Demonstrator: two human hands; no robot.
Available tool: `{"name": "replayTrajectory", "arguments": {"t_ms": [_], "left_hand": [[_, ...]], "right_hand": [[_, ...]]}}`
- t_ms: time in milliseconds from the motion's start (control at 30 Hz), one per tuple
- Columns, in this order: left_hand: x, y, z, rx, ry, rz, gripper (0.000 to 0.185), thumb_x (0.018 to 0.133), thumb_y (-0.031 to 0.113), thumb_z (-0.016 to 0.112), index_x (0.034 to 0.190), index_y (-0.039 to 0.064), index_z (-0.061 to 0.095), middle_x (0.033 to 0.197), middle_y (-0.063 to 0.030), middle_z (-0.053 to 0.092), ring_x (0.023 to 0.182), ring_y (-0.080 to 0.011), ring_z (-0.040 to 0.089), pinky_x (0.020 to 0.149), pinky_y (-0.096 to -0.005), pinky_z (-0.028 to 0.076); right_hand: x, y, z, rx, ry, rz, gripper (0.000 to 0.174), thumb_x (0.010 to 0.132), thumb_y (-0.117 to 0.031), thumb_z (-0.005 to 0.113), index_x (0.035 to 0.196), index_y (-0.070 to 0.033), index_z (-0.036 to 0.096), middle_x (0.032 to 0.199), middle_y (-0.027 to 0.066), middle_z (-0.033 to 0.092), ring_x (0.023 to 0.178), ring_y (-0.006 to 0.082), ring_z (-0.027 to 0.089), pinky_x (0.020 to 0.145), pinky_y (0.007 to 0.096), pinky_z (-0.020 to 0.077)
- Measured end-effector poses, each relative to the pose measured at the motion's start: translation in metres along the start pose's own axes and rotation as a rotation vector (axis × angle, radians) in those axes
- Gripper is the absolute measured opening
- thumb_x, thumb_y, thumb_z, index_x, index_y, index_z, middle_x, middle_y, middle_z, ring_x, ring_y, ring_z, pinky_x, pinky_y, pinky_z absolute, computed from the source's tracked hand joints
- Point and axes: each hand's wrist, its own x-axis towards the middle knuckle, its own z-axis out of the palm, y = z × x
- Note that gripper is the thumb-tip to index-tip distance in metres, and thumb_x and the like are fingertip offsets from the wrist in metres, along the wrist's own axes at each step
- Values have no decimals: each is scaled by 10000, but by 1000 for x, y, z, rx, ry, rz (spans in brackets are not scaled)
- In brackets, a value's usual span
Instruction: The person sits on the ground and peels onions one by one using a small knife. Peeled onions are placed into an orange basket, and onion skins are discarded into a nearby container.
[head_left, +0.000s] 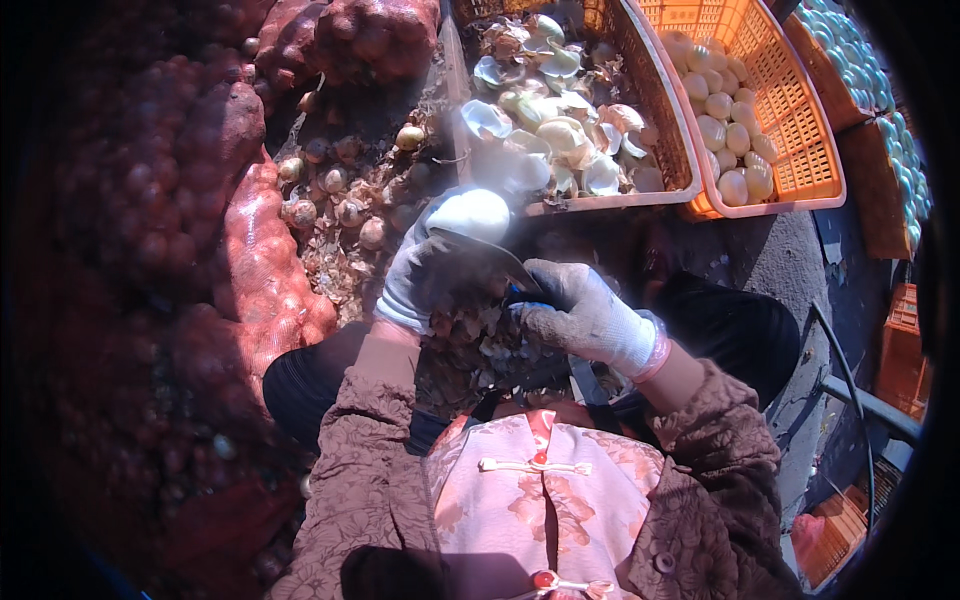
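My gloved left hand (417, 266) is closed around an onion (474, 214), whose upper side is white and glossy in the sun. In my gloved right hand (589, 315) is a knife with a blue part at its handle (531, 304). Its dark blade (501, 253) reaches to the left, against or very near the underside of the onion; glare and shadow hide the exact contact. Just beyond my hands stands an orange plastic crate (600, 202) holding loose onion skins (566, 135).
A second orange crate (802, 127) holds peeled onions (739, 142). Red mesh sacks of onions (259, 247) crowd the left. Unpeeled onions (335, 180) lie among dry skins on the ground. At the right are more filled crates (885, 180) and a dark hose or cable (847, 375).
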Motion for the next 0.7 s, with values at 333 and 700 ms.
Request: {"name": "replayTrajectory", "arguments": {"t_ms": [333, 700], "left_hand": [[8, -2, 40, -31, -94, 3, 836, 845, 369, 859, 1496, 8, 477, 1417, -163, 593, 1306, -307, 599, 1151, -482, 495], [20, -49, 44, 410, -76, 131, 497, 1027, 153, 571, 1495, 20, 467, 1409, -139, 591, 1329, -235, 563, 1156, -380, 465]], "right_hand": [[7, 9, -13, 46, 509, -288, 333, 961, -155, 740, 1253, -16, 656, 1008, 77, 744, 807, 145, 696, 686, 325, 592], [7, 10, -15, -257, 511, -273, 288, 845, -55, 691, 1132, -34, 698, 948, 216, 724, 885, 360, 734, 797, 415, 577]]}}
